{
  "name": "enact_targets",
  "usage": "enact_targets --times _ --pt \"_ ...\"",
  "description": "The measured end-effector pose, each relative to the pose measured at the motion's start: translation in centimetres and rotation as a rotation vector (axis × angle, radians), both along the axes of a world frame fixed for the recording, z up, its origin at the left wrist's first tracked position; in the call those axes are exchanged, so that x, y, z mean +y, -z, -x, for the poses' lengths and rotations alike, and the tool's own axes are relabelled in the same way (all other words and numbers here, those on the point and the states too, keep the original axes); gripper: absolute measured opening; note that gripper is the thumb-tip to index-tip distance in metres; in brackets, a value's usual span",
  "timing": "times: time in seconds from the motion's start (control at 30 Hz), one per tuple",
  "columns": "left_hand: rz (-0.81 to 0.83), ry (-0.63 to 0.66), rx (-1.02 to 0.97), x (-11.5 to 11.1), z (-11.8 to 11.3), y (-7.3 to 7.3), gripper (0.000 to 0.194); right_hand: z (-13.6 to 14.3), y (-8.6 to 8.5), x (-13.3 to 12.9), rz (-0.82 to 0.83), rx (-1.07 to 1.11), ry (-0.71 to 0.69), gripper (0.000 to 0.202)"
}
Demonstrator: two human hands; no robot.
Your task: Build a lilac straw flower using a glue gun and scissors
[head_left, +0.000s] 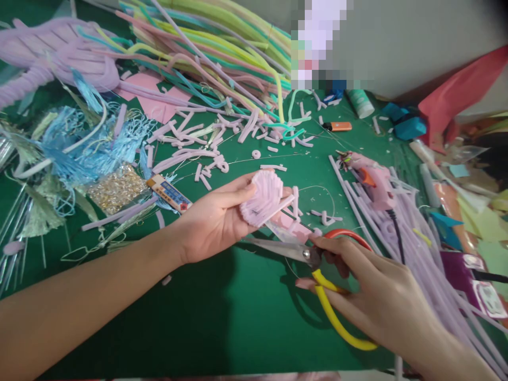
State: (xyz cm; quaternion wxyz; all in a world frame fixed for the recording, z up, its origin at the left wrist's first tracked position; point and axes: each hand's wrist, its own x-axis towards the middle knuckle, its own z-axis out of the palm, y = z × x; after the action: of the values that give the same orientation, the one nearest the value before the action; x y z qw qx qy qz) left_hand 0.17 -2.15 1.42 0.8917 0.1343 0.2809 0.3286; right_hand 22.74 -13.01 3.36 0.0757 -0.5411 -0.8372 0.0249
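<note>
My left hand point(222, 214) holds a rounded lilac piece point(264, 196) built of short fuzzy strips laid side by side, thumb on its face. One strip sticks out past its lower right edge. In my right hand point(369, 286) are scissors point(307, 255) with one red and one yellow handle loop. Their blades point left and lie just below the lilac piece, close to the fingers of my left hand. Whether the blades touch anything is unclear. Short lilac offcuts point(198, 132) are scattered behind my left hand.
Long coloured fuzzy stems point(222, 47) lie at the back. Blue tassels point(83, 143) and a bag of beads point(117, 188) are at the left. A pink glue gun point(379, 185) rests on lilac stems point(420, 270) at the right, near an orange lighter point(339, 126). The table point(190, 317) is green.
</note>
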Motion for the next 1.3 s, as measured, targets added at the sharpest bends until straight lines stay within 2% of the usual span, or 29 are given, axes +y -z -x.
enact_targets --times 0.17,0.3,0.43,0.57,0.77,0.87,0.97,1.2,1.3 --pt "-0.018 0.044 -0.039 0.0 0.1 0.3 0.043 0.0 -0.1 0.2 -0.027 -0.012 -0.030 0.026" --pt "-0.015 0.016 -0.054 0.0 0.1 0.4 0.047 -0.3 0.6 -0.1 -0.077 -0.031 -0.033 0.033" --pt "-0.013 0.008 -0.060 -0.1 0.0 0.5 0.048 -0.7 0.8 -0.3 -0.146 -0.146 -0.074 0.033" --pt "-0.014 -0.009 -0.044 -0.1 0.0 0.6 0.048 -0.6 0.3 -0.2 -0.167 -0.235 -0.088 0.027" --pt "-0.030 0.011 -0.072 -0.2 0.0 0.6 0.050 -0.1 -0.7 0.3 -0.216 -0.291 -0.146 0.042" --pt "-0.037 0.000 -0.066 -0.2 0.1 0.6 0.049 0.0 -0.9 0.5 -0.203 -0.288 -0.153 0.051" --pt "-0.055 0.001 -0.069 -0.2 0.1 0.7 0.048 0.1 -0.7 0.7 -0.202 -0.260 -0.149 0.051" --pt "-0.075 0.015 -0.116 -0.1 0.2 1.2 0.034 -0.1 -0.2 1.0 -0.208 -0.326 -0.308 0.049" --pt "-0.079 0.019 -0.121 -0.1 0.2 1.1 0.028 -0.4 0.0 1.2 -0.210 -0.360 -0.334 0.050"
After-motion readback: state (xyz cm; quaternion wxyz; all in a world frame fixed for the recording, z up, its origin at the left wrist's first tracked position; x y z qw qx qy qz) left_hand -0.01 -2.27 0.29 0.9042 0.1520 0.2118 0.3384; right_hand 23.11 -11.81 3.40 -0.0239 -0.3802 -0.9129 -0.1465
